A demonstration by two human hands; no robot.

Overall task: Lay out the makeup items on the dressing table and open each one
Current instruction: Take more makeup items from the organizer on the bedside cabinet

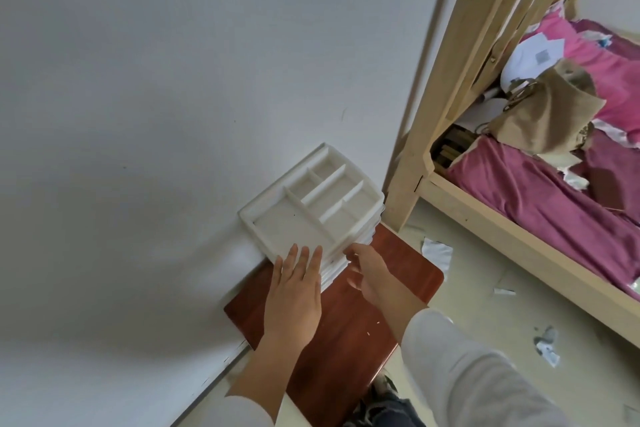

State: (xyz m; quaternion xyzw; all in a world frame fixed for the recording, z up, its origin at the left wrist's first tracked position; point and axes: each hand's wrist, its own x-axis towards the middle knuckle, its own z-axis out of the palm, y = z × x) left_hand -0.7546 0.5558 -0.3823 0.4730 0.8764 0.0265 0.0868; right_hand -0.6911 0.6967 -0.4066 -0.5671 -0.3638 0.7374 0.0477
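Atop the trays [277, 225] at the table's [346, 340] twelve o'clock, my left hand [298, 288] lies flat; my right hand [372, 276] curls at five o'clock, grip unclear.

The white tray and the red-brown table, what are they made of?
The white tray looks like matte moulded plastic: one piece, thin dividers, dull surface. The table looks like glossy wood or wood-look laminate: reddish grain, soft sheen; can't tell which.

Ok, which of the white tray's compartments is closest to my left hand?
The big compartment at the tray's near end: your left hand lies over its rim. The others are smaller slots farther back.
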